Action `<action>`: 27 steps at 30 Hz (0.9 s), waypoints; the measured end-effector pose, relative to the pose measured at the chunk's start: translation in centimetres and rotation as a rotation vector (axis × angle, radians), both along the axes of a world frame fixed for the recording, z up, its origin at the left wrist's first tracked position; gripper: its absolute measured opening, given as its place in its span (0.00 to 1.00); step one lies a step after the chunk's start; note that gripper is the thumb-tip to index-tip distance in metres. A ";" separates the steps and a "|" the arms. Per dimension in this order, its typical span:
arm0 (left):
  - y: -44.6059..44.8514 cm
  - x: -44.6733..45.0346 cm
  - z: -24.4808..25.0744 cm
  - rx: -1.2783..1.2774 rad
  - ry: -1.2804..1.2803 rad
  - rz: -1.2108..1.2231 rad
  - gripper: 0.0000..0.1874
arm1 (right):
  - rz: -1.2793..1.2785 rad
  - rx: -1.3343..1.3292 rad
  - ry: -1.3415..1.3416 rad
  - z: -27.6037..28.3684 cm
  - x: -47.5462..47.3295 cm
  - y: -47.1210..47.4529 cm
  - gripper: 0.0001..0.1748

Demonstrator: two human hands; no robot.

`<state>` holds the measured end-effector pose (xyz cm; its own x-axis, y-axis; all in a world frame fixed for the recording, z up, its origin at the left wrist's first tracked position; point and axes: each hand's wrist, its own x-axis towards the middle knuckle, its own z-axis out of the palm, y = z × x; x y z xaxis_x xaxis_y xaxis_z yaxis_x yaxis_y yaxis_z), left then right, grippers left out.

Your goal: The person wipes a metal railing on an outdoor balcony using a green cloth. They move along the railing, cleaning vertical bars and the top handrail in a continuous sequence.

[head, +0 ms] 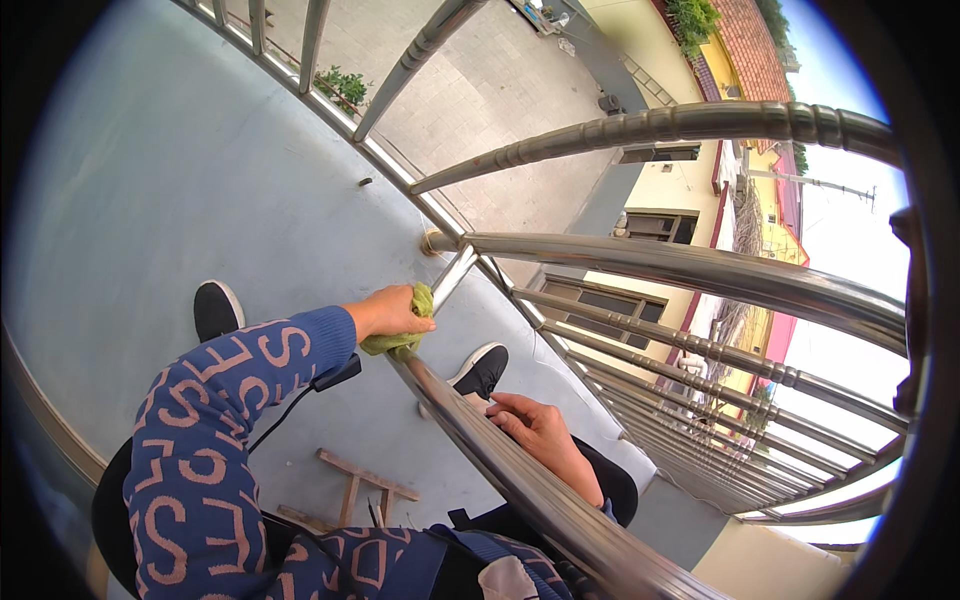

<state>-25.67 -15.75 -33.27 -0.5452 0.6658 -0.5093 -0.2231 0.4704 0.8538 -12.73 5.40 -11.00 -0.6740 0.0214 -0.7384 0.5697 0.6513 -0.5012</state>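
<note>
My left hand (pixel 394 310) grips a yellow-green cloth (pixel 397 341), which is pressed around a shiny stainless steel tube (pixel 510 457). That tube runs from the foot of the railing, under the cloth, to the lower right, growing thicker towards me. Beside it, on its right, is my right hand (pixel 536 427) with bent fingers. Something pale shows at those fingertips; whether they hold it is unclear. Just past the cloth, the tube joins the railing's bottom rail (pixel 390 165) near a thick steel post (pixel 675 262).
Steel balusters (pixel 660 330) stand along the edge, with a paved yard (pixel 487 97) below. On the grey floor (pixel 165 187) are my two black shoes (pixel 217 309) (pixel 484 371) and a wooden stool-like frame (pixel 364 480). A black cord (pixel 281 416) hangs beneath my left arm.
</note>
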 end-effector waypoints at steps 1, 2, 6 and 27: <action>-0.2 -0.1 0.1 -0.009 -0.030 -0.034 0.27 | 0.004 0.008 -0.015 0.2 0.1 -0.2 0.20; -0.1 -0.4 0.4 -0.034 0.063 -0.082 0.27 | 0.006 0.011 -0.030 0.3 0.2 -0.4 0.20; 1.3 -2.8 2.9 0.004 0.325 0.143 0.27 | 0.073 -0.012 -0.008 0.8 0.8 -0.9 0.20; 9.3 -9.5 36.7 0.948 1.057 0.502 0.32 | 0.287 -0.175 -0.033 1.2 -0.3 -1.1 0.23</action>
